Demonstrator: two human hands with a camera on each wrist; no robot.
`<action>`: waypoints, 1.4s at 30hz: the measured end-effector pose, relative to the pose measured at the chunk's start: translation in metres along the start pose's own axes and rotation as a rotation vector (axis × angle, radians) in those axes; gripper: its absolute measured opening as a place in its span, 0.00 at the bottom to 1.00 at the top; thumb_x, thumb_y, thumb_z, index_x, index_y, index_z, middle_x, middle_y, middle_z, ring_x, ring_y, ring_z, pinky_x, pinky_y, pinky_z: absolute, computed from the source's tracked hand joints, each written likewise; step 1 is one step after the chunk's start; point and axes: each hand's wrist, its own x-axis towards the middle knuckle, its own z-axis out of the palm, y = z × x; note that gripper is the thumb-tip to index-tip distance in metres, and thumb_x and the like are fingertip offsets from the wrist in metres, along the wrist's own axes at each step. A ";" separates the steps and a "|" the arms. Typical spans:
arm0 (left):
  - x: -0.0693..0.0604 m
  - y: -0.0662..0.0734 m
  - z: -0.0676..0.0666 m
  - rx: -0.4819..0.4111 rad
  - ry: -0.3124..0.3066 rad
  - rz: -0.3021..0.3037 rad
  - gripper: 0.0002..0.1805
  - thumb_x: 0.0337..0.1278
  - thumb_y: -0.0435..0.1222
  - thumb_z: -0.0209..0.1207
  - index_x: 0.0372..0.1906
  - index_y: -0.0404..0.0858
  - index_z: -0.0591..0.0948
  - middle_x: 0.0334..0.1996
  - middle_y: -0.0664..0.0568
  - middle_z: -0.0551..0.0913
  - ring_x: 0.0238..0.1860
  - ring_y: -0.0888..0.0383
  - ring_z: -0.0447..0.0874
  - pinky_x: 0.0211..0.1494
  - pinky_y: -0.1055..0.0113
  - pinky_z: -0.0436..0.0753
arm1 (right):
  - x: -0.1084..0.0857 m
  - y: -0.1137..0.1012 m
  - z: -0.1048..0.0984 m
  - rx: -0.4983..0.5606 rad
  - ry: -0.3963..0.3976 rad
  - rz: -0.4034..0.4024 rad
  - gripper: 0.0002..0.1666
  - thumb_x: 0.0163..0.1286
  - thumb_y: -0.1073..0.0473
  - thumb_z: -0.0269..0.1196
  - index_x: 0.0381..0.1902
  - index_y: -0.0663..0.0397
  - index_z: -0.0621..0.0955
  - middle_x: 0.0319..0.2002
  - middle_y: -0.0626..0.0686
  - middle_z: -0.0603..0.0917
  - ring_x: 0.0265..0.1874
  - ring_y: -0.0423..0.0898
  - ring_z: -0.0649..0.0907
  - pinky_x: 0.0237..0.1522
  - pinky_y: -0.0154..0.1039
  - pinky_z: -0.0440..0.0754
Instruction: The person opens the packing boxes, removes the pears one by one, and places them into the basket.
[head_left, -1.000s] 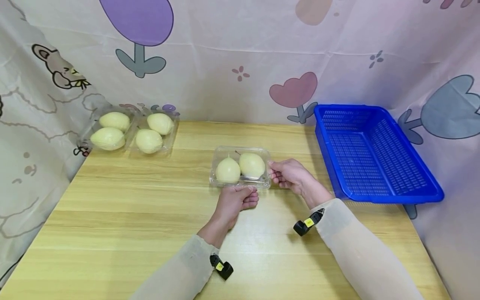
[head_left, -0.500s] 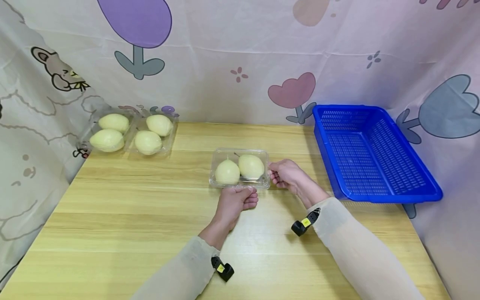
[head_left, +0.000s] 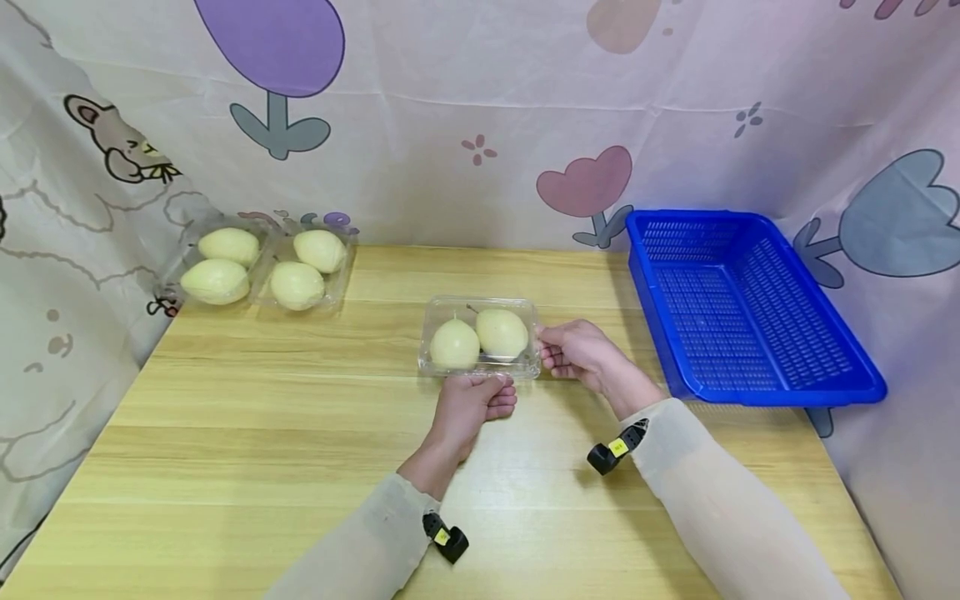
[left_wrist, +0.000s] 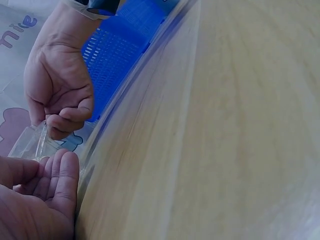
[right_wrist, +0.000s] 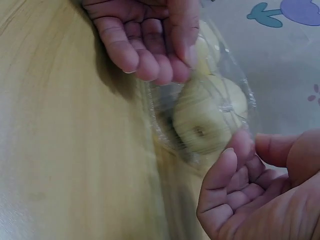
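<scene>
A clear plastic clamshell box [head_left: 480, 299] sits on the table in the middle of the head view. Inside lie two pale yellow pears, one pear [head_left: 455, 344] at left and the other pear [head_left: 502, 334] at right with its stem showing. My left hand [head_left: 467, 408] pinches the box's near edge between thumb and fingers. At the right side, my right hand [head_left: 582, 357] pinches the box's edge near its corner. Both pinches also show in the right wrist view, where the left hand [right_wrist: 150, 40] is above the right hand [right_wrist: 265, 190].
A blue perforated plastic basket [head_left: 795, 397] stands at the right of the table [head_left: 262, 467]. At the back left, two more clear boxes hold pears [head_left: 215, 281] and pears [head_left: 297, 286]. A patterned cloth [head_left: 420, 100] hangs behind the table.
Both hands keep their pinch on the box edges and barely shift. The box and its pears stay where they were; only the head view drifts slightly.
</scene>
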 end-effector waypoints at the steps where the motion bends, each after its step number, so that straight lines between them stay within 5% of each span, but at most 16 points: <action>1: 0.000 0.000 0.000 0.000 0.001 0.002 0.15 0.74 0.28 0.58 0.50 0.16 0.83 0.33 0.42 0.91 0.29 0.61 0.90 0.41 0.68 0.92 | -0.001 0.000 0.000 -0.005 -0.005 -0.005 0.16 0.84 0.53 0.56 0.37 0.57 0.81 0.24 0.45 0.82 0.24 0.39 0.79 0.29 0.31 0.81; 17: -0.002 -0.001 0.003 0.002 0.023 0.034 0.13 0.74 0.27 0.59 0.49 0.17 0.84 0.35 0.36 0.90 0.29 0.61 0.90 0.40 0.67 0.92 | 0.002 -0.003 0.007 -0.032 0.015 -0.021 0.15 0.84 0.59 0.52 0.35 0.57 0.78 0.21 0.44 0.78 0.20 0.38 0.76 0.24 0.29 0.76; 42: -0.001 -0.002 0.001 0.004 0.020 0.041 0.13 0.74 0.28 0.59 0.48 0.17 0.84 0.32 0.43 0.90 0.28 0.61 0.90 0.39 0.68 0.92 | 0.003 -0.002 0.010 -0.050 0.050 -0.043 0.16 0.82 0.59 0.53 0.32 0.55 0.79 0.19 0.43 0.78 0.17 0.36 0.75 0.19 0.28 0.73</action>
